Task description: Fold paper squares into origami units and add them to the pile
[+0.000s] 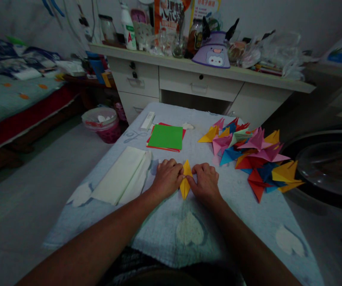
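A small yellow folded paper (185,188), diamond-shaped and pointed at both ends, lies on the cloth-covered table (165,230) in front of me. My left hand (170,177) presses on its left edge with fingers curled. From the other side my right hand (204,179) holds its right edge, the thumb touching the paper's middle. Beyond the hands sits a stack of square coloured paper (166,137), green on top with red beneath. To the right is a heap of folded paper cranes (257,143) in yellow, pink, red, blue and pale green.
Folded whitish paper or cloth (120,172) lies left of my hands. A small white box (148,121) and a crumpled white scrap (188,126) are near the stack. Behind stands a cluttered white desk (185,81); a pink bin (103,123) is at left, a front-loading washer (332,167) at right.
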Demonstrator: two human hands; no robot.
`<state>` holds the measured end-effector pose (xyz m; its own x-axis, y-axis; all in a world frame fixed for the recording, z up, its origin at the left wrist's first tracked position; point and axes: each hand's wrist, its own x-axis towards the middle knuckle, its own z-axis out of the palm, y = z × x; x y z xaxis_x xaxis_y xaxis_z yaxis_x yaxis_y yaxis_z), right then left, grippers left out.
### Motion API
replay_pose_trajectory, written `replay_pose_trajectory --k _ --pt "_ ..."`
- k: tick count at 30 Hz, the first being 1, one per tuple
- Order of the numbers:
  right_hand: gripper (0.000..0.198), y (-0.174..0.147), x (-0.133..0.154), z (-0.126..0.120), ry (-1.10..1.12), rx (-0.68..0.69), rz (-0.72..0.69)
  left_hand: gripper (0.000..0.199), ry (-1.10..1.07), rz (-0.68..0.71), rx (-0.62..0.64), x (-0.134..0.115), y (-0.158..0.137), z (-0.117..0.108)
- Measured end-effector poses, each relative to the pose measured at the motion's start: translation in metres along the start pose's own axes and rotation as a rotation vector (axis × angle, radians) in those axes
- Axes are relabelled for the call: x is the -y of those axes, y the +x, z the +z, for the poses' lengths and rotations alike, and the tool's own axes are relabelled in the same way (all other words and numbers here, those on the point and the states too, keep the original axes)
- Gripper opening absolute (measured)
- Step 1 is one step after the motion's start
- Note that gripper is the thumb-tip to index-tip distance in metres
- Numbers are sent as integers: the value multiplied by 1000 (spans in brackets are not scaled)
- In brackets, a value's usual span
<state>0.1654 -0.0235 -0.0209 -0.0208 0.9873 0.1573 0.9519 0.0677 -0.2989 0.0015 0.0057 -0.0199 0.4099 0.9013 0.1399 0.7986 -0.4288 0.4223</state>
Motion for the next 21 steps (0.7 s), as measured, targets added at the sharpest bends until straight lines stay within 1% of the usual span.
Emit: replay_pose_trajectory --k 5,8,16,19,21 --pt "20 0 -4 -1 30 13 20 19 8 -77 -33 2 0 0" --pt "22 -1 -7 -1 45 23 39 18 14 -97 -27 2 -1 -1" --pt "20 -3 -10 1 75 -1 -47 20 -23 -81 -8 2 -1 -2" --pt "23 -2 -10 1 77 20 -58 16 -97 -54 -27 3 0 -3" --pt "25 -1 -9 1 79 34 -67 10 -194 -21 -16 3 2 -4"
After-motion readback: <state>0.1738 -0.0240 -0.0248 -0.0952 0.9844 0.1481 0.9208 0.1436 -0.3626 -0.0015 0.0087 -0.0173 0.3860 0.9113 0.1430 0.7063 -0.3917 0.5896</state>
